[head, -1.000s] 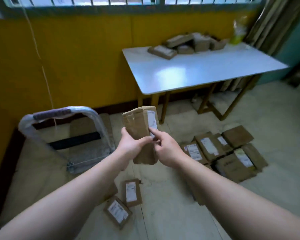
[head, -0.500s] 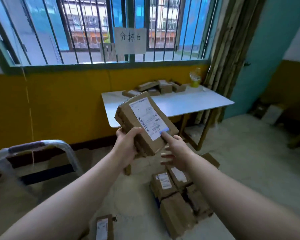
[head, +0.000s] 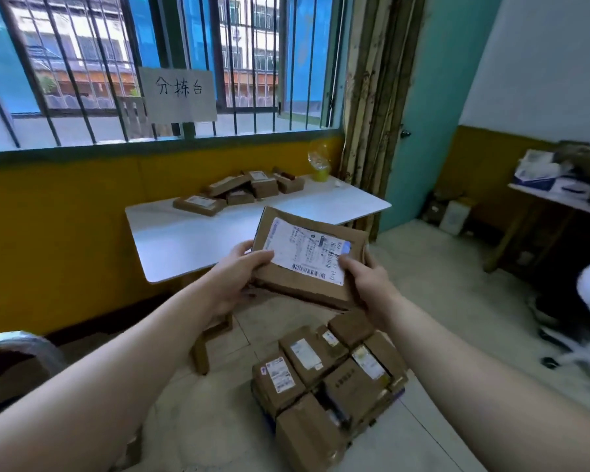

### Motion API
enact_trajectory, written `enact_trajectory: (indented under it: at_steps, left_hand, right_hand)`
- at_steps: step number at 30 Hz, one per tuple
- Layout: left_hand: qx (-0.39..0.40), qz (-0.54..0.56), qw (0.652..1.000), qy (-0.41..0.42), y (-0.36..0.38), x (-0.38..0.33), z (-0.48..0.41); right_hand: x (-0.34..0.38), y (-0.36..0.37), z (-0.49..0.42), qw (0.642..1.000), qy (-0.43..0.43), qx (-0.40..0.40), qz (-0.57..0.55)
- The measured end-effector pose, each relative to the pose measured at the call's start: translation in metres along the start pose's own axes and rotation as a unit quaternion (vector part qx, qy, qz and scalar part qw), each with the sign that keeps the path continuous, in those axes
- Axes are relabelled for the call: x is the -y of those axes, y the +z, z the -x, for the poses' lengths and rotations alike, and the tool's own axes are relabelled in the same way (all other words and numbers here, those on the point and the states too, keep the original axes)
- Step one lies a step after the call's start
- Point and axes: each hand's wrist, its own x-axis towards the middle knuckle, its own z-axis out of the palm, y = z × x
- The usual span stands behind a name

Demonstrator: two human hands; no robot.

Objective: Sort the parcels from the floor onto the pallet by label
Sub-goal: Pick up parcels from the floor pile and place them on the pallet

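Currently clamping flat brown cardboard parcel [head: 297, 284] endwise, left hand [head: 234, 277] and right hand [head: 367, 284] curled round edges, white printed label [head: 307, 253] upturned between. Keep thumbs off print while reading.

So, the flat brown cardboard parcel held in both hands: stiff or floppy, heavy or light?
Probably stiff: the flat brown cardboard parcel shows straight edges while the left hand and right hand hold only its ends. Likely light, since an edge grip alone supports it. The white paper label may be slicker than the cardboard.
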Motion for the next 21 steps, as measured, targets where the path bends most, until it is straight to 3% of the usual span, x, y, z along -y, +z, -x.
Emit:
enact_trajectory:
  at_steps: [4, 8, 14, 21]
  left_hand:
    - [0.001, 0.015, 1.000, 0.015, 0.032, 0.004, -0.024]
    - [0.035, 0.007, 0.999, 0.011, 0.075, 0.008, -0.038]
    - [0.038, -0.066, 0.997, 0.019, 0.148, 0.010, -0.057]
    - [0.032, -0.047, 0.998, -0.005, 0.262, 0.012, -0.088]
  right_hand:
    - [0.010, -0.025, -0.010, 0.993, -0.056, -0.079, 0.069]
    - [0.014, -0.065, -0.010, 0.995, -0.010, -0.036, 0.095]
    - [0.014, -0.144, -0.029, 0.990, -0.015, -0.036, 0.139]
    - [0.021, -0.260, -0.064, 0.982, 0.007, -0.016, 0.186]
